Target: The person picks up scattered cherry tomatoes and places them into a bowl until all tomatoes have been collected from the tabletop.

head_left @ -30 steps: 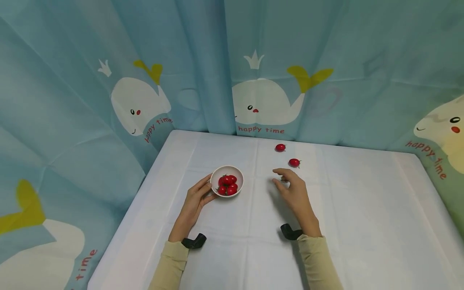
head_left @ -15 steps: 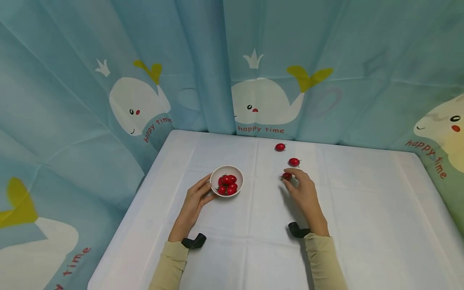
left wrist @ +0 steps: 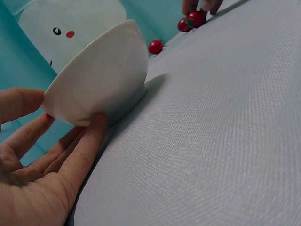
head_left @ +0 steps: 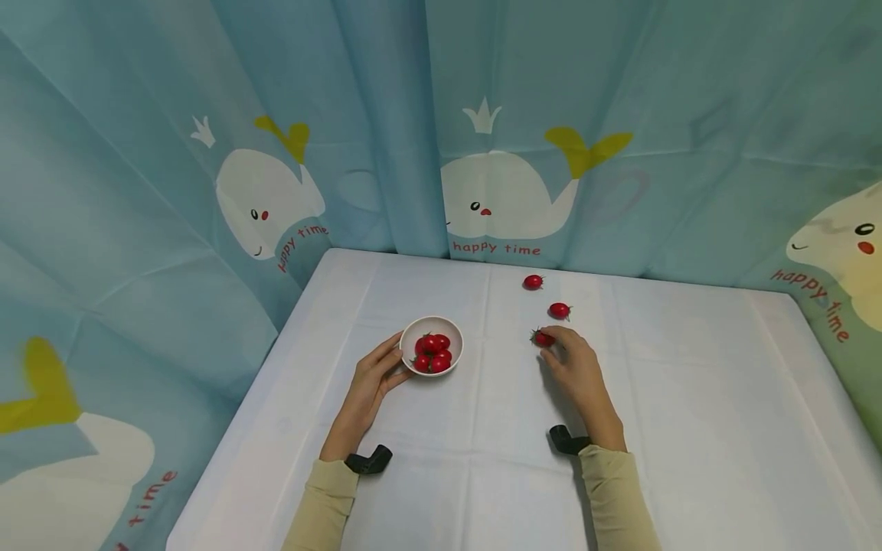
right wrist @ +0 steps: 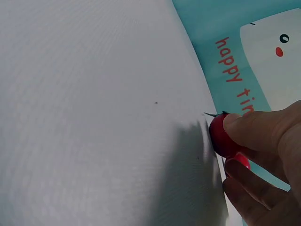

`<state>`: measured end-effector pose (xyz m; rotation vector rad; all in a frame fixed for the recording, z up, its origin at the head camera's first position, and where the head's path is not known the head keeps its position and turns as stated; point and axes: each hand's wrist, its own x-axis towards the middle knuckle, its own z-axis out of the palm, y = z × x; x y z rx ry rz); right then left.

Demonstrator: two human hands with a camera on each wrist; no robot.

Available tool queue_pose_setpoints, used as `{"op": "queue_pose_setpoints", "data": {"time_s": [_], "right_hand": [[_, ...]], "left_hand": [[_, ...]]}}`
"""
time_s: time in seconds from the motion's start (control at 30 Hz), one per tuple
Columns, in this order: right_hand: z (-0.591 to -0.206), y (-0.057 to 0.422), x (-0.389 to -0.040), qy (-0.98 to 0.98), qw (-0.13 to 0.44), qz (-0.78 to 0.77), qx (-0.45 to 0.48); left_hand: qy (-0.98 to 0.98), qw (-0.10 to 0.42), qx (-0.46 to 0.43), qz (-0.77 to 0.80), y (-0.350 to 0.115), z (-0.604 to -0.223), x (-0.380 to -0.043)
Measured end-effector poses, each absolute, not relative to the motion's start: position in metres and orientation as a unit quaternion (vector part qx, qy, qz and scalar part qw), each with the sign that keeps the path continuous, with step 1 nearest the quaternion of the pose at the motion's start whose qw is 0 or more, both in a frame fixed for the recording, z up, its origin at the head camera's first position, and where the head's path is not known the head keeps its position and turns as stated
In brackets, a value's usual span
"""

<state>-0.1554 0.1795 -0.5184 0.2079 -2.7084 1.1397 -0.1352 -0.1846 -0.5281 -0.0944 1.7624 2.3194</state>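
Observation:
My left hand (head_left: pixel 365 386) holds a small white bowl (left wrist: pixel 101 75) from its left side, fingertips at the rim and low by the base. Several red cherry tomatoes (head_left: pixel 432 353) with green stems lie inside the bowl. To the right, my right hand (head_left: pixel 577 375) pinches one cherry tomato (right wrist: pixel 221 136) between thumb and fingers, close over the white cloth. Its leafy stem end points left in the head view. Just beyond my fingertips lies a second loose tomato (head_left: pixel 560 311), and farther back a third tomato (head_left: pixel 534 282).
A white cloth (head_left: pixel 468 428) covers the table. Behind it and along the left hangs a blue curtain (head_left: pixel 386 153) printed with whales. Each wrist wears a black mount, the left one (head_left: pixel 370 460) and the right one (head_left: pixel 569 440).
My right hand has shifted right, and its thumb and fingers have closed on the near tomato, which shows more at the fingertips now. The left hand and bowl have stayed put.

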Motion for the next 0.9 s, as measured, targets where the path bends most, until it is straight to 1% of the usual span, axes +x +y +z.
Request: {"op": "queue_pose_setpoints", "data": {"time_s": [0.37, 0.9], "right_hand": [[-0.5227, 0.18, -0.1545, -0.916, 0.074, 0.391, 0.042], [-0.5205, 0.1773, -0.1532, -0.925, 0.049, 0.376, 0.035]], "left_hand": [[0.603, 0.113, -0.032, 0.789, -0.1843, -0.527, -0.134], [0.607, 0.116, -0.027, 0.786, -0.1847, -0.5243, -0.133]]}}
